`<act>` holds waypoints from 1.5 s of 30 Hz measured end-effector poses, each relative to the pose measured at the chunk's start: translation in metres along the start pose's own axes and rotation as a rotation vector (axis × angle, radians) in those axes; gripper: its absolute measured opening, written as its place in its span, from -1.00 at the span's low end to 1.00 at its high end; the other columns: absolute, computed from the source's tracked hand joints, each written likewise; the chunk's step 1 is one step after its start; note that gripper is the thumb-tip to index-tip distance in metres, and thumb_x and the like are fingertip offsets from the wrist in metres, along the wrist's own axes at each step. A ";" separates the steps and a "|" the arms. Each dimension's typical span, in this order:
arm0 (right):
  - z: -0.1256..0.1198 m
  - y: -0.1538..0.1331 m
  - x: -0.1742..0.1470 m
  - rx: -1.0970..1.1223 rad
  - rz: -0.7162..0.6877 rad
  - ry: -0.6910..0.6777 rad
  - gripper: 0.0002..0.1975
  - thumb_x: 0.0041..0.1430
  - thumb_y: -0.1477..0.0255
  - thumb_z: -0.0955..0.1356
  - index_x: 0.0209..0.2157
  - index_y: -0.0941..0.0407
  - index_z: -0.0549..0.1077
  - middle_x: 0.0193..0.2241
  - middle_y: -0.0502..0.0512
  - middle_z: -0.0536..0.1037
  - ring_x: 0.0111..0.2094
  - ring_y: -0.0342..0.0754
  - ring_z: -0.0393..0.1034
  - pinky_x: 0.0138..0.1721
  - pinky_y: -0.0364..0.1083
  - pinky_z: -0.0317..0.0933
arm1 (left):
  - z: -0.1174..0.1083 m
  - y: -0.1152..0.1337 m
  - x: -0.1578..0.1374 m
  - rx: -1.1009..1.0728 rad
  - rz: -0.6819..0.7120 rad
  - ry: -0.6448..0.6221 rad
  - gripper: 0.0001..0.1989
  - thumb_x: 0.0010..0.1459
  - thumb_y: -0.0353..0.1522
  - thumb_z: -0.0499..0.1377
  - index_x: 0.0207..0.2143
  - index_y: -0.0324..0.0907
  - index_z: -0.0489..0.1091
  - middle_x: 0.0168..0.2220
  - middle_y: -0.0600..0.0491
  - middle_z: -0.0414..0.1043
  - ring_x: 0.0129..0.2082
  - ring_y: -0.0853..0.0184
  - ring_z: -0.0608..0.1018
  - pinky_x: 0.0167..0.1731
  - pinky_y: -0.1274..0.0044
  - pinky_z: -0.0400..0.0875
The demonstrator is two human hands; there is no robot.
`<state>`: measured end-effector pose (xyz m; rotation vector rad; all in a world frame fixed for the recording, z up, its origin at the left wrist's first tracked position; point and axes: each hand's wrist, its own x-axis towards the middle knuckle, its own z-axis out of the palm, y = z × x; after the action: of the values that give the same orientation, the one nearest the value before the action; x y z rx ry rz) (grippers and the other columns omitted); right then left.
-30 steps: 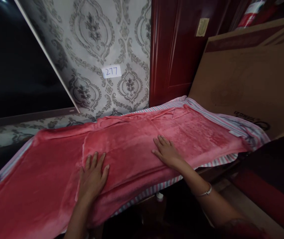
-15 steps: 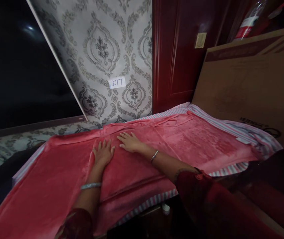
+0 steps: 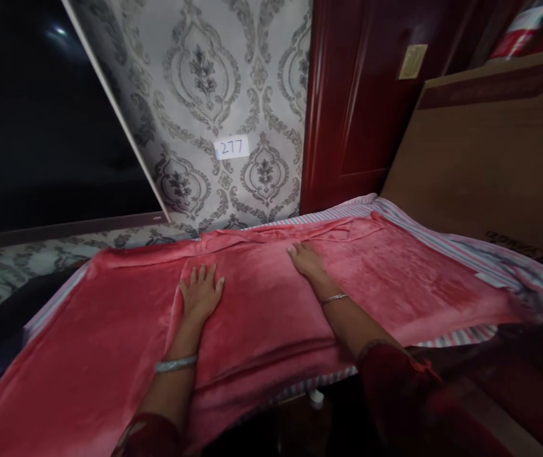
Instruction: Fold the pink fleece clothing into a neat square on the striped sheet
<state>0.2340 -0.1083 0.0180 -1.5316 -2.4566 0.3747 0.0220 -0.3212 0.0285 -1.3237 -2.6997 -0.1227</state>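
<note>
A coral-red plush garment [image 3: 261, 311] lies spread over a striped cloth [image 3: 423, 244], with one sleeve-like part reaching to the lower left and a bunched upper edge at the back. My left hand [image 3: 201, 292] rests flat on it, fingers spread, near the seam by the left part. Further right, my right hand [image 3: 307, 259] also lies on the plush fabric, palm down, its fingers stretched toward the back edge. Neither hand grips the cloth. A small pale tag [image 3: 489, 279] shows at the garment's right end.
A dark television screen [image 3: 52, 127] stands at the left. Behind are patterned wallpaper with a paper label marked 277 [image 3: 232, 147] and a dark red door panel [image 3: 347, 95]. A large cardboard box [image 3: 495, 152] leans at the right, with a bottle [image 3: 521, 32] behind it.
My right hand has slid to the right across the plush fabric, away from my left hand. My left hand stays about where it was. The camera view has shifted slightly.
</note>
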 end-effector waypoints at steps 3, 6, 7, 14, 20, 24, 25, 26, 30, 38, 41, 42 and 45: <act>0.002 0.002 -0.003 0.026 0.041 -0.001 -0.35 0.45 0.15 -0.04 0.37 0.11 0.21 0.33 0.35 0.27 0.26 0.22 0.24 0.17 0.24 0.18 | 0.000 0.001 -0.004 -0.030 -0.006 0.010 -0.38 0.37 -0.16 -0.11 0.39 -0.22 0.11 0.44 -0.18 0.03 0.44 0.01 0.07 0.35 0.00 -0.04; 0.004 0.001 -0.005 0.045 0.044 0.004 -0.36 0.44 0.16 -0.02 0.36 0.14 0.21 0.30 0.38 0.30 0.26 0.25 0.24 0.18 0.27 0.17 | 0.001 0.001 -0.007 -0.051 -0.009 0.019 -0.38 0.37 -0.15 -0.10 0.39 -0.21 0.12 0.44 -0.18 0.04 0.44 0.03 0.07 0.36 0.02 -0.05; 0.004 0.001 -0.006 0.052 0.041 0.007 -0.36 0.44 0.16 -0.01 0.36 0.14 0.21 0.30 0.38 0.30 0.27 0.26 0.23 0.19 0.27 0.16 | 0.002 0.000 -0.008 -0.054 -0.013 0.022 -0.38 0.37 -0.14 -0.10 0.39 -0.19 0.12 0.44 -0.18 0.03 0.44 0.03 0.07 0.36 0.03 -0.07; 0.005 -0.002 -0.012 0.083 0.044 0.036 -0.38 0.43 0.17 0.01 0.34 0.13 0.24 0.31 0.39 0.28 0.26 0.27 0.24 0.19 0.29 0.15 | -0.004 0.001 -0.007 -0.056 -0.034 -0.063 -0.35 0.37 -0.11 -0.13 0.40 -0.19 0.09 0.45 -0.19 -0.02 0.45 -0.02 0.02 0.37 0.00 -0.14; 0.008 -0.002 -0.011 0.100 0.038 0.057 -0.39 0.43 0.17 0.01 0.32 0.12 0.26 0.28 0.40 0.32 0.24 0.30 0.26 0.19 0.36 0.11 | -0.037 0.022 0.020 -0.100 0.004 -0.108 -0.31 0.35 -0.04 -0.10 0.39 -0.22 0.10 0.43 -0.23 0.05 0.44 -0.04 0.06 0.37 0.01 -0.14; 0.010 -0.001 -0.009 0.081 0.039 0.070 -0.39 0.44 0.17 -0.01 0.34 0.12 0.24 0.27 0.39 0.33 0.23 0.28 0.27 0.17 0.29 0.16 | -0.034 0.020 0.040 -0.105 -0.002 -0.090 -0.35 0.34 -0.05 -0.09 0.34 -0.18 0.21 0.40 -0.20 0.14 0.41 -0.02 0.13 0.36 0.03 -0.08; 0.010 -0.001 -0.009 0.078 0.036 0.070 -0.39 0.44 0.17 -0.01 0.34 0.12 0.24 0.26 0.39 0.34 0.22 0.27 0.28 0.16 0.27 0.18 | -0.029 0.017 0.042 -0.105 -0.018 -0.087 -0.36 0.35 -0.06 -0.11 0.33 -0.19 0.24 0.38 -0.22 0.17 0.40 -0.04 0.16 0.34 0.01 -0.04; 0.010 -0.001 -0.008 0.075 0.034 0.068 -0.39 0.44 0.17 0.00 0.34 0.11 0.23 0.26 0.38 0.34 0.22 0.26 0.29 0.16 0.26 0.18 | -0.024 0.012 0.043 -0.105 -0.034 -0.081 -0.36 0.35 -0.06 -0.13 0.32 -0.21 0.26 0.36 -0.23 0.20 0.38 -0.06 0.19 0.32 -0.01 0.00; 0.011 0.001 -0.004 0.071 0.037 0.063 -0.40 0.44 0.17 0.02 0.35 0.09 0.22 0.25 0.35 0.36 0.23 0.24 0.28 0.18 0.23 0.17 | -0.005 0.000 0.043 -0.099 -0.066 -0.031 -0.35 0.35 -0.07 -0.17 0.32 -0.21 0.25 0.34 -0.22 0.24 0.34 -0.10 0.23 0.26 -0.01 0.11; -0.011 -0.027 -0.012 -0.031 -0.061 0.206 -0.44 0.42 0.26 0.11 0.35 0.17 0.23 0.42 0.33 0.06 0.42 0.27 -0.11 0.32 0.34 -0.13 | 0.003 0.000 0.047 -0.102 -0.060 0.019 -0.38 0.35 -0.06 -0.15 0.26 -0.17 0.32 0.28 -0.22 0.31 0.30 -0.10 0.26 0.24 0.00 0.13; -0.024 -0.070 -0.015 -0.030 -0.391 0.131 -0.43 0.41 0.31 0.12 0.37 0.17 0.19 0.41 0.28 0.13 0.41 0.20 -0.05 0.36 0.30 -0.18 | 0.005 0.000 0.046 -0.094 -0.059 0.032 -0.38 0.34 -0.07 -0.14 0.26 -0.17 0.33 0.28 -0.21 0.32 0.31 -0.10 0.25 0.24 0.00 0.12; -0.025 -0.086 -0.015 -0.017 -0.509 0.055 -0.43 0.41 0.30 0.14 0.37 0.16 0.20 0.39 0.26 0.17 0.40 0.19 0.00 0.36 0.29 -0.15 | 0.004 0.000 0.046 -0.090 -0.057 0.036 -0.39 0.34 -0.07 -0.14 0.26 -0.17 0.32 0.28 -0.21 0.31 0.31 -0.09 0.25 0.24 0.02 0.12; -0.016 -0.126 -0.014 -0.001 -0.674 -0.080 -0.46 0.39 0.25 0.18 0.33 0.08 0.28 0.37 0.17 0.23 0.38 0.18 0.07 0.36 0.23 -0.06 | 0.002 -0.001 0.043 -0.081 -0.043 0.045 -0.39 0.35 -0.09 -0.13 0.30 -0.17 0.28 0.30 -0.19 0.30 0.30 -0.05 0.27 0.26 0.05 0.11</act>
<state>0.1389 -0.1724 0.0737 -0.6167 -2.8318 0.3040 -0.0051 -0.2877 0.0331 -1.2678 -2.7133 -0.2651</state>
